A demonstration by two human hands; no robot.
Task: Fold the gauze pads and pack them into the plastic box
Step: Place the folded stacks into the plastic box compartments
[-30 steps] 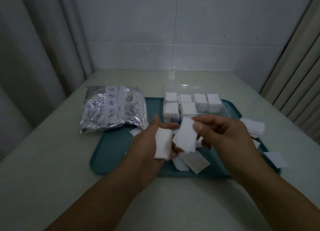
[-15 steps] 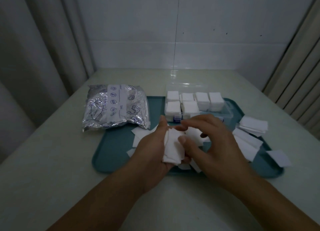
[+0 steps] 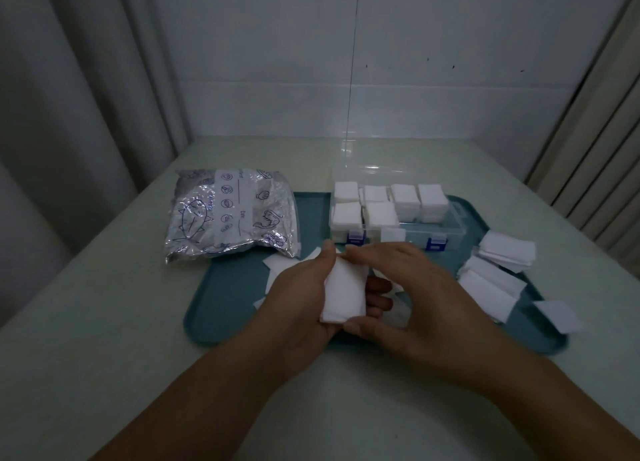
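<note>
A small stack of folded white gauze pads (image 3: 343, 294) stands on edge between my two hands above the teal tray (image 3: 228, 308). My left hand (image 3: 298, 298) cradles it from the left, thumb on top. My right hand (image 3: 412, 294) pinches it from the right, index finger over its top and thumb under its near end. Behind them the clear plastic box (image 3: 446, 230) sits open on the tray, several compartments filled with folded pads (image 3: 405, 197). Loose unfolded gauze pads (image 3: 491, 284) lie piled at the tray's right side, and a few more (image 3: 280, 265) lie under my left hand.
A silver foil bag (image 3: 232, 215) with blue drawings lies at the tray's left rear corner, partly on the table. One loose pad (image 3: 557, 315) hangs over the tray's right rim. White wall behind, curtains at both sides.
The pad my right hand held apart has been laid onto the stack in my left hand. Both hands now close round the stack and have moved slightly nearer.
</note>
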